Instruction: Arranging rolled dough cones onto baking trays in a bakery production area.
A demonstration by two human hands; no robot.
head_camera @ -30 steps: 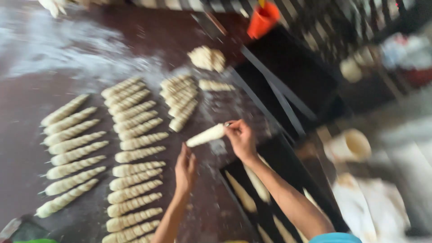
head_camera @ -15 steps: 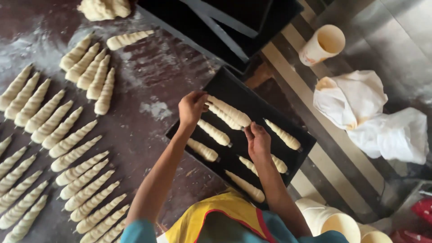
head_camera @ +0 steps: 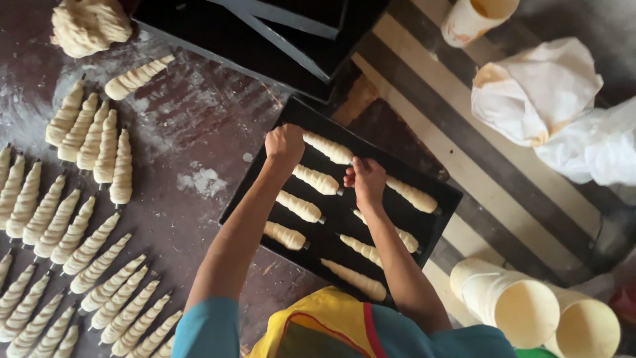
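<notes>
Both hands have carried the spiral-wrapped dough cone (head_camera: 328, 147) from the tabletop (head_camera: 199, 139) onto the black baking tray (head_camera: 440, 199); left hand (head_camera: 285, 142) and right hand (head_camera: 366, 178) close on its ends.

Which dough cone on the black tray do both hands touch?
The cone at the tray's far edge: left hand and right hand hold its ends.

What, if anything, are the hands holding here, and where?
Both hands hold one dough cone over the black tray: left hand at its wide end, right hand at its narrower end.
</notes>
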